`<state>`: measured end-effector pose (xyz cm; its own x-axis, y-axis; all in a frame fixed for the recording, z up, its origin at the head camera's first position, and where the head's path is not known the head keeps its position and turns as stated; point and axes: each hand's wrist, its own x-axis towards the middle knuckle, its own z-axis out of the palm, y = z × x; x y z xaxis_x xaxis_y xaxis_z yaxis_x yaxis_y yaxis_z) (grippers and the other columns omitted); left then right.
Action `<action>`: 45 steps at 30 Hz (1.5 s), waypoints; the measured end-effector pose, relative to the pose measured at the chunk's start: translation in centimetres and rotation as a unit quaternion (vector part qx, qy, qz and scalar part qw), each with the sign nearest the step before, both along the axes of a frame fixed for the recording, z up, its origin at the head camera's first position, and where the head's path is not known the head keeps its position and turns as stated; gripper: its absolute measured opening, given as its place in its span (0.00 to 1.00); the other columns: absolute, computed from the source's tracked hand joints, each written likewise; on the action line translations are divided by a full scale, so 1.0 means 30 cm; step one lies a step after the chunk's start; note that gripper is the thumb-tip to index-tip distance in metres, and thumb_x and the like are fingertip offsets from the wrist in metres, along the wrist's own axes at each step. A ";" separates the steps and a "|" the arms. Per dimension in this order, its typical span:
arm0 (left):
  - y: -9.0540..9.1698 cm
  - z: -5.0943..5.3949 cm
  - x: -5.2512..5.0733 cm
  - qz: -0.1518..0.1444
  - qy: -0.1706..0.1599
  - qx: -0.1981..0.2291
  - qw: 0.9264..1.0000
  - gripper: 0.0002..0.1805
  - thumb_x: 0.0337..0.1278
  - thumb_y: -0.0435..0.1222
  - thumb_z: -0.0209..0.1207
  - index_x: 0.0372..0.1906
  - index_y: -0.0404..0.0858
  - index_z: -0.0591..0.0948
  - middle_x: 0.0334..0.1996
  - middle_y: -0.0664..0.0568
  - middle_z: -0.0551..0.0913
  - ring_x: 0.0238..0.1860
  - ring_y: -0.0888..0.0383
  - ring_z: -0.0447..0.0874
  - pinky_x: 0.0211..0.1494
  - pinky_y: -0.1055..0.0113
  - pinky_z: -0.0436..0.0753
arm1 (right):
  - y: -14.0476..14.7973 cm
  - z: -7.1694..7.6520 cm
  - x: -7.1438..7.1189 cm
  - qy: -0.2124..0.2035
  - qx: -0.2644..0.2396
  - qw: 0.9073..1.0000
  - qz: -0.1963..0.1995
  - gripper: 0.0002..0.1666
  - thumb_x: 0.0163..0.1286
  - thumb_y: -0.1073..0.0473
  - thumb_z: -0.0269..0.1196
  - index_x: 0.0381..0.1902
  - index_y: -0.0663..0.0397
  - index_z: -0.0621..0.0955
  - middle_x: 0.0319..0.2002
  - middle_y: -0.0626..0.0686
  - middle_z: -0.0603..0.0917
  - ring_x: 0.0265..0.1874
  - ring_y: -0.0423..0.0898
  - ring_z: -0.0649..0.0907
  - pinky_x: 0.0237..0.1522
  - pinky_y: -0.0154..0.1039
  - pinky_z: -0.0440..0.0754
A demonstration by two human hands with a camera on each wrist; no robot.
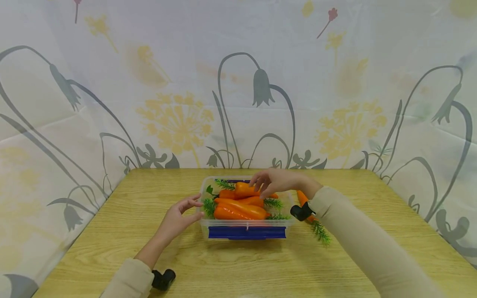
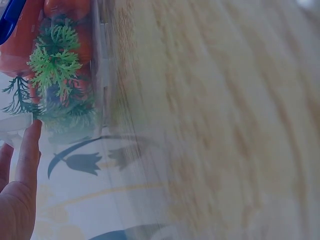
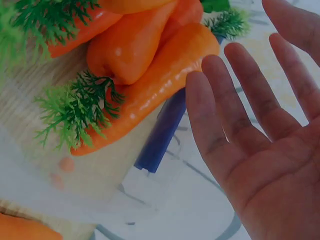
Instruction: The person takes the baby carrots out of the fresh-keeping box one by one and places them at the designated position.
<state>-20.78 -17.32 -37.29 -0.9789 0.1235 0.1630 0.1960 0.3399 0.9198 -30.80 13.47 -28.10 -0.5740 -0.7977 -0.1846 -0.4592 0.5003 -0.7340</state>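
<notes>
1. While the right hand [image 1: 277,180] was held above the back part of the clear box [image 1: 247,222], its grip was released, fingers apart and a bit bent. Contact with the orange vegetables [image 1: 238,210] couldn't really be made out.
2. Those were piled inside the box, mid-table, with green fronds [image 1: 209,207] stuck in around both ends.
3. The left hand [image 1: 180,217] was relaxed too, nothing gripped, thumb and fingers parted right by the box's left rim; whether the rim was touched couldn't be told.
4. Stuff in the way: some of the far rim was blocked by the right hand, and a loose carrot [image 1: 302,198], just right of the box, was partly covered by a black wrist camera [image 1: 302,212].
5. A blue latch [image 1: 247,232] was seen along the front, and the wooden table [image 1: 238,273] was backed by a flower-print cloth [image 1: 238,33].
</notes>
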 end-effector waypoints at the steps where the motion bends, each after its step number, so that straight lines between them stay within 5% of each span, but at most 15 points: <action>1: 0.000 0.000 0.000 0.000 -0.001 0.000 1.000 0.13 0.56 0.34 0.62 0.46 0.34 0.80 0.65 0.49 0.66 0.66 0.42 0.59 0.62 0.43 0.63 | -0.007 -0.002 -0.001 -0.001 0.008 1.000 0.007 0.24 0.63 0.67 0.62 0.57 0.65 0.72 0.50 0.64 0.76 0.52 0.57 0.75 0.49 0.41 0.76; 21: 0.002 -0.004 -0.004 0.001 0.004 0.000 1.000 0.14 0.56 0.34 0.62 0.47 0.35 0.80 0.65 0.51 0.67 0.66 0.44 0.60 0.60 0.46 0.67 | -0.091 -0.050 -0.017 -0.103 0.127 0.986 0.032 0.34 0.56 0.71 0.66 0.60 0.48 0.70 0.54 0.57 0.71 0.43 0.50 0.77 0.40 0.44 0.79; 28: 0.001 -0.008 -0.004 -0.003 0.006 0.009 1.000 0.14 0.56 0.34 0.62 0.47 0.35 0.80 0.65 0.50 0.66 0.66 0.44 0.60 0.60 0.46 0.68 | -0.122 -0.049 -0.017 -0.091 0.153 0.983 0.048 0.43 0.55 0.72 0.66 0.66 0.42 0.65 0.57 0.57 0.69 0.49 0.47 0.75 0.37 0.46 0.81; 36: 0.002 -0.009 -0.007 0.000 0.009 0.007 1.000 0.14 0.55 0.35 0.63 0.46 0.35 0.80 0.65 0.50 0.67 0.66 0.44 0.60 0.60 0.46 0.67 | -0.136 -0.048 -0.022 -0.108 0.162 0.980 0.050 0.45 0.55 0.76 0.64 0.68 0.44 0.63 0.53 0.55 0.69 0.20 0.46 0.76 0.29 0.44 0.80; 45: 0.000 -0.008 -0.003 0.005 0.004 0.004 1.000 0.14 0.55 0.34 0.63 0.47 0.36 0.81 0.65 0.51 0.67 0.65 0.45 0.61 0.59 0.47 0.68 | -0.139 -0.024 -0.008 -0.087 0.157 0.981 0.075 0.44 0.56 0.75 0.63 0.67 0.43 0.64 0.51 0.56 0.69 0.28 0.44 0.78 0.34 0.44 0.82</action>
<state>-20.86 -17.33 -37.52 -0.9787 0.1125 0.1719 0.2002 0.3340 0.9211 -31.05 9.31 -28.83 -0.3924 -0.7597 -0.5185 -0.4271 0.6497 -0.6288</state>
